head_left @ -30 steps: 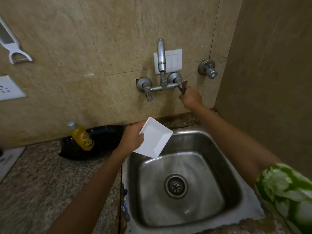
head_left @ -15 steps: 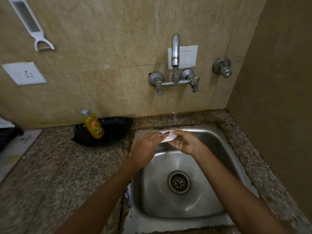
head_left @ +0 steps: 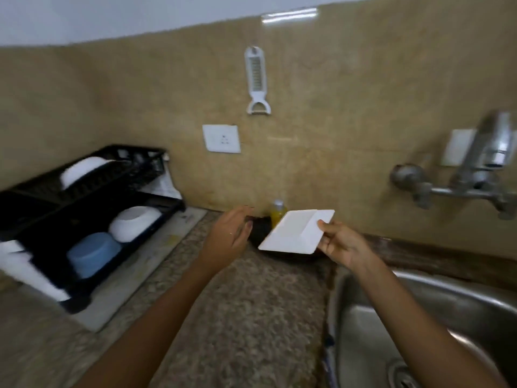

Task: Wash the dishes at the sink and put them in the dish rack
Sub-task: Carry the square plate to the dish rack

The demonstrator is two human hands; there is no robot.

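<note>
- Three dishes already sit in the black dish rack (head_left: 84, 197) at left: a white one on top, a white bowl (head_left: 134, 223) and a blue bowl (head_left: 92, 254) below.
- Left hand (head_left: 228, 239) hovers over the worktop (head_left: 246, 303), fingers spread, grip empty.
- Right hand (head_left: 340, 245) pinches the white square plate (head_left: 293, 232) by one edge, in the air between rack and sink (head_left: 419, 317); racking it remains.

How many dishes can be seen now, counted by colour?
White: 3, the square plate in the right hand, one dish on the rack's upper tier, one bowl below.
Blue: 1, the bowl.
Total: 4
</note>
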